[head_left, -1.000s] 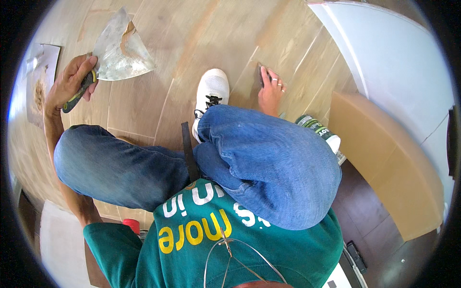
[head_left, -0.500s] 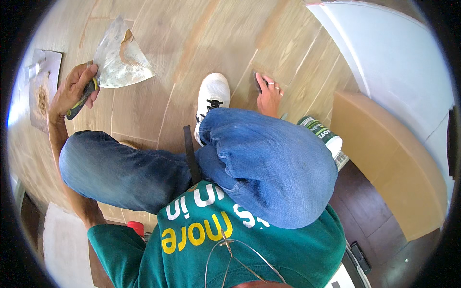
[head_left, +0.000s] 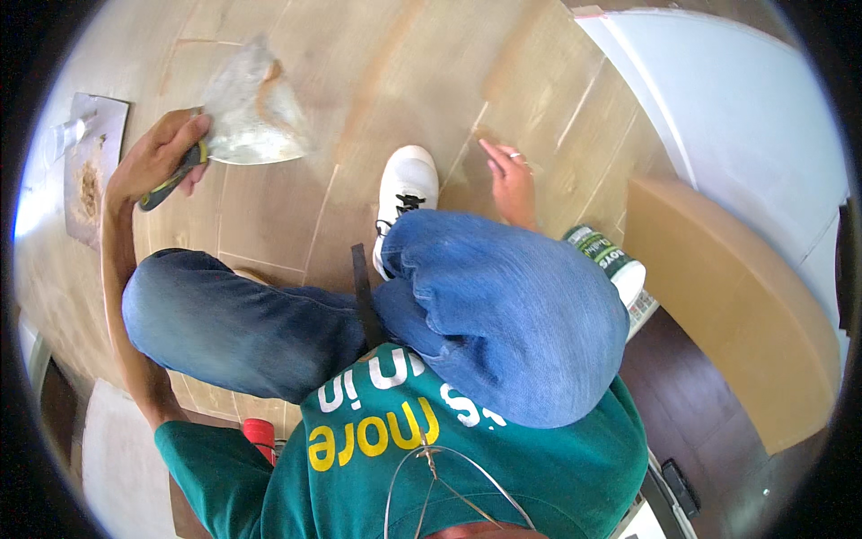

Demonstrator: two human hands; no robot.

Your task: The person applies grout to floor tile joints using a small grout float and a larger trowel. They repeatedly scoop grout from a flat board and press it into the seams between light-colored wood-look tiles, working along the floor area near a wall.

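Observation:
My left hand (head_left: 160,160) grips the dark and yellow handle of a wide putty knife (head_left: 242,112), whose blurred metal blade carries a brown smear. Left of it, a metal plate (head_left: 103,135) with brown paste lies on the wood-look floor tiles (head_left: 278,216). My right hand (head_left: 512,189) is low on the floor beyond my right knee, fingers bent and close together around something brownish and blurred at their tips, which I cannot make out. My white shoe (head_left: 400,175) stands left of that hand.
A green and white tub (head_left: 597,251) stands by my right knee. A brown cardboard sheet (head_left: 718,287) and a pale white panel (head_left: 736,99) line the right side. A red object (head_left: 259,436) is behind my left leg; a pale board (head_left: 117,449) lies at lower left.
My left hand and the putty knife have moved to the right, the blade now blurred. My right hand has shifted slightly; the dark piece in its fingers no longer shows clearly.

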